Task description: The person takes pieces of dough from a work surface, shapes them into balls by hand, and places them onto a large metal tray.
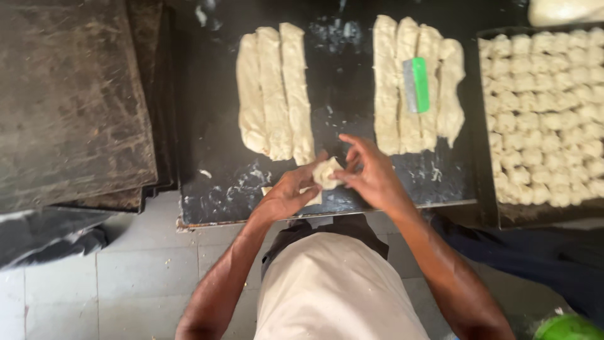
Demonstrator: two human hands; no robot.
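A small pale piece of dough (327, 173) is pinched between my two hands just above the front edge of the black worktop (214, 170). My left hand (290, 192) grips it from the left and below. My right hand (370, 173) holds it from the right with fingers spread. Three long dough strips (274, 94) lie side by side behind my left hand. A second group of several dough strips (412, 82) lies behind my right hand, with a green-handled scraper (416, 85) resting on top.
A dark tray (487, 217) at the right is filled with several rows of small dough pieces (547, 113). A stack of worn dark trays (69, 107) sits at the left. Grey floor tiles (126, 277) show below, and a green object (569, 328) sits bottom right.
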